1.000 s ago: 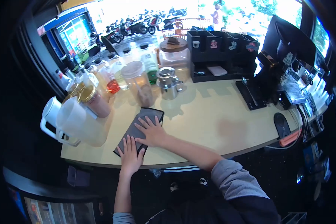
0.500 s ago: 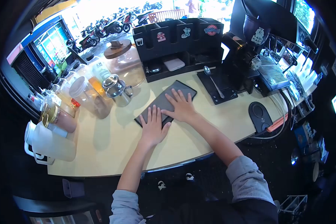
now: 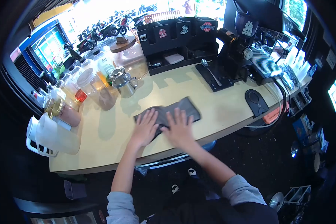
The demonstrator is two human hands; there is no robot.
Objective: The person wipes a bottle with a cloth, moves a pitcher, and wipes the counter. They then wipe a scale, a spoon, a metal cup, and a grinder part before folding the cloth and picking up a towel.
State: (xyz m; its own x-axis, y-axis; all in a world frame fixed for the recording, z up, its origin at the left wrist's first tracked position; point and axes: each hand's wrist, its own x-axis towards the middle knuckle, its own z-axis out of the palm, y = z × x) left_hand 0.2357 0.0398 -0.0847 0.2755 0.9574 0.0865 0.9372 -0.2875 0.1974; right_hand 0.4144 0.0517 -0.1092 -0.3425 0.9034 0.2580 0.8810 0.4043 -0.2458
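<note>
A dark grey folded cloth (image 3: 188,108) lies on the pale wooden counter (image 3: 112,147), its surface creased and bunched between my hands. My left hand (image 3: 145,128) presses flat on its left part with the fingers stretched out. On its middle and lower edge rests my right hand (image 3: 180,128), fingers spread and a little blurred. Both palms hide part of the cloth.
Left of the cloth stand a steel pot (image 3: 125,84), a lidded clear jar (image 3: 99,91), several bottles and a white pitcher (image 3: 59,136). Behind is a black organizer (image 3: 179,44). A spoon (image 3: 211,73) lies on a black scale (image 3: 222,83); a coffee grinder (image 3: 233,56) stands behind.
Both hands have moved toward the counter's near edge, dragging the cloth with them. The cloth has turned and wrinkled from its flat, smooth shape. The camera view has shifted slightly.
</note>
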